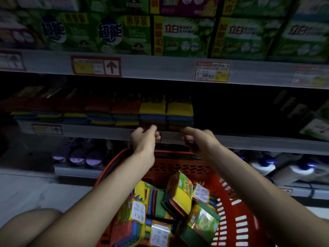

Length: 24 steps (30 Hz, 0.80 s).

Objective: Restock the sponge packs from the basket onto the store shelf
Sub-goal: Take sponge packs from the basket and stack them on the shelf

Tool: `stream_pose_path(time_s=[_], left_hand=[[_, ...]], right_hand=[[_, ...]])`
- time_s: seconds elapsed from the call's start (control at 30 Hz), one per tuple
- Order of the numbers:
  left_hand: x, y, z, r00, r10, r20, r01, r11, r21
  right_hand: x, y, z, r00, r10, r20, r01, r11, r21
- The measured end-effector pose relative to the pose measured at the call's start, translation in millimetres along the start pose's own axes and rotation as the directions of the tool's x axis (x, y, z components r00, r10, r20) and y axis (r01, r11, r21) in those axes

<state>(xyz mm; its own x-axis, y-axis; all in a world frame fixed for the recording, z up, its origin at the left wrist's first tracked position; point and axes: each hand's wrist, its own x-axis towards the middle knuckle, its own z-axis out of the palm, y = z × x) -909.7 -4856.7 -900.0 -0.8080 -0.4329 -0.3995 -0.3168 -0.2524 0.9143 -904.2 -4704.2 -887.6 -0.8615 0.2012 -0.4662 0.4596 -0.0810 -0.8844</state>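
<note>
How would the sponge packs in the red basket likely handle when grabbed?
The sponge packs look like stacked foam pads in glossy film, so probably light and squashy, and perhaps a bit slippery. They lie tumbled at angles in the basket; being flat-sided, they seem unlikely to roll.

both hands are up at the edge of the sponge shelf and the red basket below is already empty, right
Not quite. The head view shows both hands, left hand and right hand, at the front edge of the sponge shelf, but the red basket below is not empty: several sponge packs lie in it.
</note>
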Motion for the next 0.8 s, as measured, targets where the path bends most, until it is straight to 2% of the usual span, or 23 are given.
stream_pose_path(time_s=[0.17, 0.33, 0.6, 0.73, 0.8], left_hand=[[-13.1, -5.2, -14.4, 0.992, 0.059, 0.114, -0.069, 0.994, 0.085], [-35.5, -17.2, -34.5, 0.973, 0.058, 0.222, -0.099, 0.979, 0.178], [-57.5, -37.2, -71.4, 0.919, 0.128, 0.373, -0.257, 0.911, 0.322], [-54.5, -48.4, -92.8, 0.871, 0.176, 0.459, -0.379, 0.835, 0.398], [-47.3, -55.2, -106.2, 0.824, 0.211, 0.526, -0.498, 0.711, 0.496]], right_hand=[[-21.9, 2.1, -18.0, 0.994, -0.017, 0.108, 0.029, 0.993, -0.111], [-46.1, 12.0, -37.4, 0.983, -0.031, 0.182, 0.077, 0.966, -0.248], [-72.2, 39.2, -58.2, 0.956, 0.078, 0.282, 0.02, 0.944, -0.329], [-76.2, 62.9, -72.1, 0.953, 0.084, 0.292, 0.088, 0.844, -0.529], [-68.0, 82.8, -79.9, 0.954, 0.034, 0.297, 0.193, 0.69, -0.697]])
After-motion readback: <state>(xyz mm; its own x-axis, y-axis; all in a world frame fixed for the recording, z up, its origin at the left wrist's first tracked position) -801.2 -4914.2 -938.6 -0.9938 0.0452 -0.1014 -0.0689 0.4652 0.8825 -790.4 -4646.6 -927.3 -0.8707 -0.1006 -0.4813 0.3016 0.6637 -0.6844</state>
